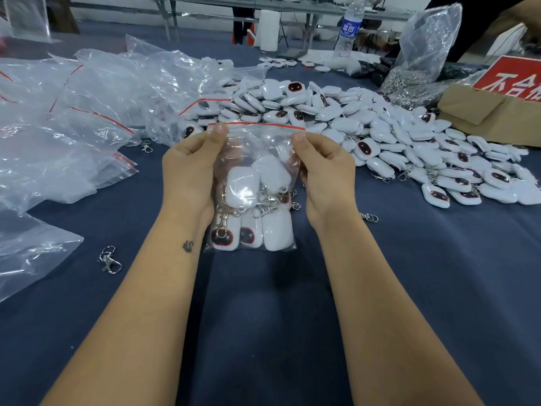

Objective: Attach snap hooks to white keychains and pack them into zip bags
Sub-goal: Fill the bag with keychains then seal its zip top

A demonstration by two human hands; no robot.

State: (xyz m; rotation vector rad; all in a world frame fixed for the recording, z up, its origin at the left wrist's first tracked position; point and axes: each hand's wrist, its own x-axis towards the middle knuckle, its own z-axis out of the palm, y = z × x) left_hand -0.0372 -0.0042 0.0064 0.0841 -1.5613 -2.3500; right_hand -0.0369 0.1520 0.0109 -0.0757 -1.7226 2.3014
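Note:
A clear zip bag (257,148) with a red seal strip hangs upright over the blue table, filled with several white keychains (243,186) that carry metal snap hooks. My left hand (190,168) pinches the bag's top left corner at the strip. My right hand (325,171) pinches the top right corner. Behind the bag a big heap of white keychains (366,127) with dark oval faces spreads to the right. Loose snap hooks (109,259) lie on the cloth at the left and one more snap hook (369,217) beside my right wrist.
A pile of empty zip bags (73,112) covers the left side. A large plastic bag of metal hooks (415,68), a cardboard box (491,115) with a red sign and a water bottle (349,27) stand at the back right. Another person's arm (503,22) is at the far right.

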